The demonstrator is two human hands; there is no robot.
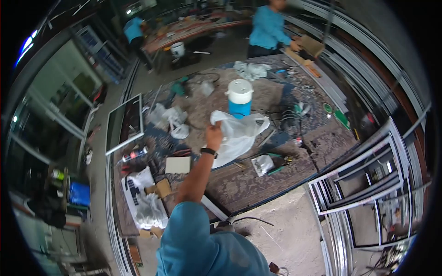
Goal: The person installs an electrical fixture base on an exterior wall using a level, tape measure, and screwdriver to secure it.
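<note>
Closest to the lens, a teal long sleeve [202, 239] fills the bottom of the view, and a bare forearm reaches up from it over the long workbench covered in worn patterned carpet [258, 179]. That arm looks to be the left one, though the fisheye view makes the side hard to be sure of; the other hand is not visible. A silver aluminium window frame [363, 184] leans at the bench's right edge, and a smaller framed dark glass pane [124, 123] stands at its left end. Across the bench a co-worker in a teal shirt [267, 28] bends over a cardboard piece. The left hand [214, 135], a black watch at its wrist, is closed in a fist around the gathered top of a white thin plastic bag [237, 134], which hangs lifted above the middle of the bench, its body billowing to the right. Just behind the bag stands a blue cylindrical water cooler with a white lid [240, 97]. A small white square tile [177, 164] lies near the forearm.
</note>
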